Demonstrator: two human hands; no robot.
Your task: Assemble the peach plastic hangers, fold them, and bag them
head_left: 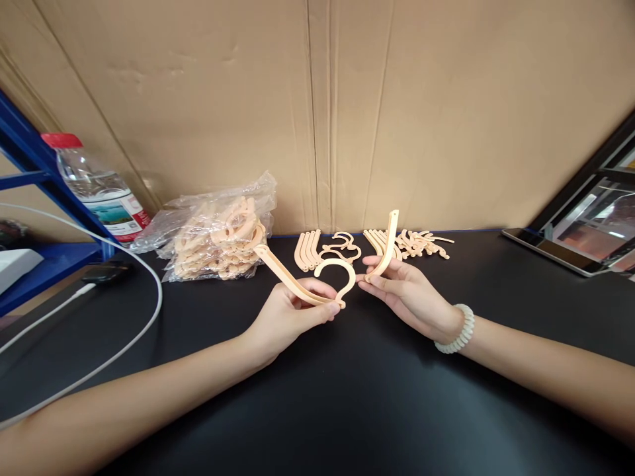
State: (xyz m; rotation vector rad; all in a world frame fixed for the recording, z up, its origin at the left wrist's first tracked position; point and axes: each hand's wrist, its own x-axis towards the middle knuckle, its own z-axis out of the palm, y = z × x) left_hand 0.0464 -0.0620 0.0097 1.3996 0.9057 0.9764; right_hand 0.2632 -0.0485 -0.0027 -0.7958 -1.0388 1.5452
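My left hand [292, 311] pinches a peach plastic hanger arm [285, 276] together with a curved hanger hook [347, 271] at the arm's lower end. The hook stands up and curls over to the left. In my right hand [407, 291] is a separate peach hanger arm [391, 241], gripped near its lower end and pointing upward. A small gap lies between the two held pieces. Behind them on the black table are a row of hanger arms [307, 251], loose hooks [344, 250], a second row of arms [374, 243] and a pile of small peach pieces [421, 244].
A clear plastic bag [218, 231] full of peach parts lies at the back left, beside a red-capped bottle [102, 185]. A white cable [157, 297] loops across the table [317, 410] at left. A tablet-like device [555, 251] leans at right. Cardboard [446, 119] stands behind.
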